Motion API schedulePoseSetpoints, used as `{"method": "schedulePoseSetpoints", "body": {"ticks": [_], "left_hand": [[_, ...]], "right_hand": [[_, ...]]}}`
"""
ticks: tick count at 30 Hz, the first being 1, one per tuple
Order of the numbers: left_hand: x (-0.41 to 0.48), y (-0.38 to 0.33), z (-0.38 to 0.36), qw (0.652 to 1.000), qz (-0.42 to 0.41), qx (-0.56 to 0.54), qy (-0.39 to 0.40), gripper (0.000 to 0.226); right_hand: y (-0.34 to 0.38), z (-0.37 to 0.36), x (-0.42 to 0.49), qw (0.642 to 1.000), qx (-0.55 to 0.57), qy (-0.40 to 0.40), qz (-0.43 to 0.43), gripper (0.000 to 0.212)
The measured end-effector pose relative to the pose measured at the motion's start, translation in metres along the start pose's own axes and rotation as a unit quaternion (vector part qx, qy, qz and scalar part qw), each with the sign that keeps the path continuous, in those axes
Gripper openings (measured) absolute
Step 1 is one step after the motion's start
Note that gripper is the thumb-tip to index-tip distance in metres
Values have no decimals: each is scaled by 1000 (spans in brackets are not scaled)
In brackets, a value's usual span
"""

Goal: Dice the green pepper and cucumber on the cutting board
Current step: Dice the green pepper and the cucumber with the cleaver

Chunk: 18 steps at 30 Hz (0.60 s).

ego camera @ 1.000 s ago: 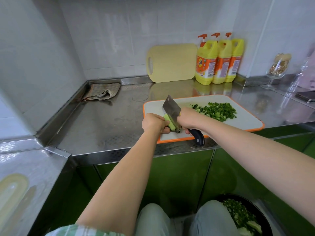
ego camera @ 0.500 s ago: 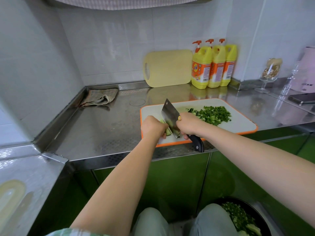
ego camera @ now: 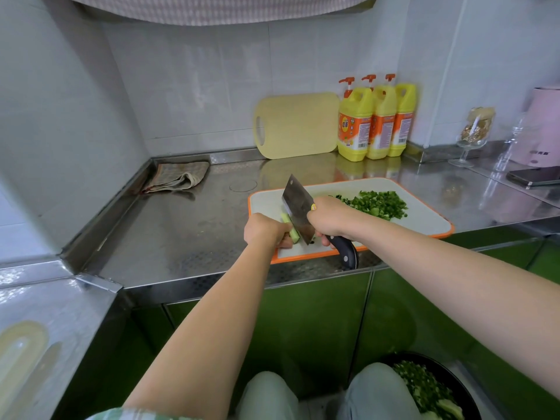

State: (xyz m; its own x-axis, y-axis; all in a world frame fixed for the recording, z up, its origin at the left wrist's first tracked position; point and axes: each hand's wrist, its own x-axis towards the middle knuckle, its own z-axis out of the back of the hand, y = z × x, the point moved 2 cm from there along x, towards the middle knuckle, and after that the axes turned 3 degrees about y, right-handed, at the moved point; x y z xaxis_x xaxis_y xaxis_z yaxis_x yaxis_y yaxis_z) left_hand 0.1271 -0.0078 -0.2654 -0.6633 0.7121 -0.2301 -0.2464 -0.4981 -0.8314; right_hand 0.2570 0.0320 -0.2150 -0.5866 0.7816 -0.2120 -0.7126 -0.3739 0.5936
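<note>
Nearest, low right: black bowl [ego camera: 469, 398] on the floor side, holding chopped greens, beside our two knees. Next, both forearms reaching forward to the near-left corner of the cutting board [ego camera: 424, 227], white with an orange rim, which lies on the steel counter [ego camera: 181, 231]. Set against half a second ago we record little change: both hands keep the same corner, the cleaver [ego camera: 297, 209] keeps the same slant, tip raised toward the wall, and the diced pile has not shifted. Left hand [ego camera: 264, 230] — fingers curled down over the cucumber [ego camera: 291, 231], pinning a pale green stub to the board; only a short length shows between knuckles and blade. Right hand [ego camera: 328, 221] — closed tight round the cleaver where blade meets handle, the dark handle end jutting past the board's near edge. The blade's lower edge stands against the cucumber, just beside the left fingers. Farther along the board, right of the right hand: diced green pepper [ego camera: 378, 204], one loose heap, well apart from the cucumber. Beyond, left: folded cloth [ego camera: 178, 177] in the counter's corner. Against the back wall: pale yellow board [ego camera: 298, 125] leaning upright, touching three yellow pump bottles [ego camera: 375, 119] in a row. Far right: stemmed glass [ego camera: 474, 131], dark phone [ego camera: 536, 177] lying flat, pink appliance [ego camera: 542, 128].
</note>
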Motion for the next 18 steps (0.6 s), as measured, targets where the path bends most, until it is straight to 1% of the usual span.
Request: {"method": "schedulePoseSetpoints", "body": {"ticks": [3,6,10,13,18], "left_hand": [[2,2,-3,1000,-3,-18,-10,41],[4,3,-5,999,-4,-39,-3,38],[5,2,-9,998,-16,-54,-3,30],[7,0,-13,999,-22,-40,-19,24],[10,-2,-14,999,-26,0,-21,28]], "right_hand": [[2,-1,-4,1000,-5,9,-9,17],[2,-3,-4,1000,-7,9,-12,17],[0,-2,-6,1000,-9,9,-18,16],[-3,-4,-8,1000,-2,8,-19,17],[-6,-4,-10,1000,13,4,-18,18]]}}
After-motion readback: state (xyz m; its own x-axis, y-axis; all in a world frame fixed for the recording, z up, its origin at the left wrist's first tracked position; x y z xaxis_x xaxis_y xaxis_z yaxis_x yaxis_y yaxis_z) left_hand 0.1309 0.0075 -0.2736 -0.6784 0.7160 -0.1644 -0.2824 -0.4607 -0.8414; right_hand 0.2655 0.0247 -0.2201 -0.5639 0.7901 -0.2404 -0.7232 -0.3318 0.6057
